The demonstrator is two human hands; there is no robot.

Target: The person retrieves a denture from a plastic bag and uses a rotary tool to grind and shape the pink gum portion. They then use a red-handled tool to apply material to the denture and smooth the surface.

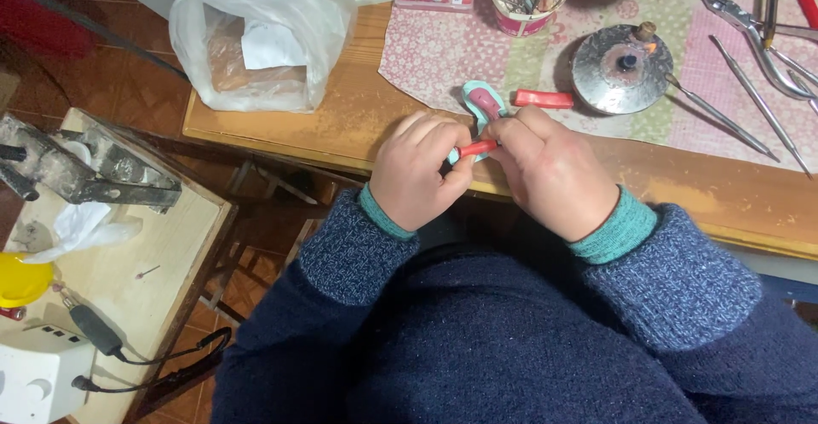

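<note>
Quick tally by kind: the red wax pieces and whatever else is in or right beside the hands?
Red wax sticks: 2, one pinched between the left hand and right hand at, one lying on the patterned cloth at
Teal dental model: 1
Round metal burner: 1
Total: 4

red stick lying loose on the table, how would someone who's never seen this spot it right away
Start at the patchwork cloth on the wooden table, and find the round metal lamp. Just left of it, by the pale teal dental model, lies the red stick. Unlike the thinner red piece pinched between both hands, nothing touches it.
</note>
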